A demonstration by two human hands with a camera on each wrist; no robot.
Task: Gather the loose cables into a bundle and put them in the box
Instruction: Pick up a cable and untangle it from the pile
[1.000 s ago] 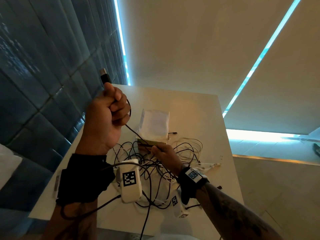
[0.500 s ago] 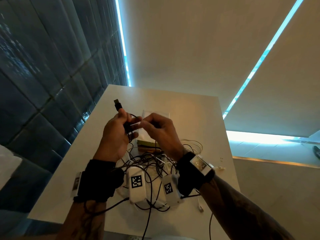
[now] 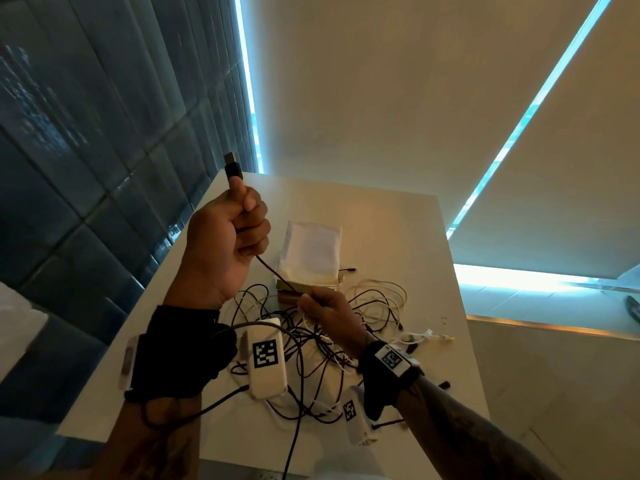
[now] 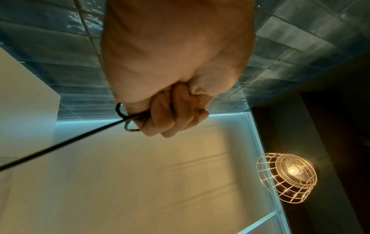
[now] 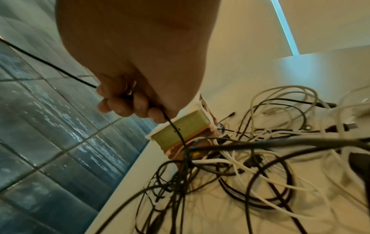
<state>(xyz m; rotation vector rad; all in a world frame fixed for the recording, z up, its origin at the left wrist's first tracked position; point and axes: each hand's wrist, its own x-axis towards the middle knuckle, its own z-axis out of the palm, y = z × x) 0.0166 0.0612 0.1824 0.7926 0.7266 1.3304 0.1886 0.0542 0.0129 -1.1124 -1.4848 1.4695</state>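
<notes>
A tangle of black and white cables point(image 3: 360, 317) lies on the white table point(image 3: 398, 230), in front of a small box point(image 3: 311, 254) with a white top and olive side. My left hand point(image 3: 249, 230) is raised in a fist round a black cable point(image 3: 273, 271), whose USB plug point(image 3: 232, 166) sticks up above the thumb. In the left wrist view small loops of it sit in the left hand point(image 4: 170, 117). My right hand point(image 3: 311, 301) pinches the same cable lower down, just above the pile and beside the box point(image 5: 180, 128). The cable runs taut between both hands.
A dark tiled wall point(image 3: 86, 150) runs along the table's left edge. Two white tagged devices point(image 3: 266, 358) hang from my wrists over the near part of the pile. Cable ends point(image 3: 426, 337) trail toward the table's right side. A wire-cage lamp point(image 4: 288, 174) glows overhead.
Half a second ago both hands met near the box. The left hand has since lifted with the plug end, and the right hand has dropped to the pile, stretching the cable between them.
</notes>
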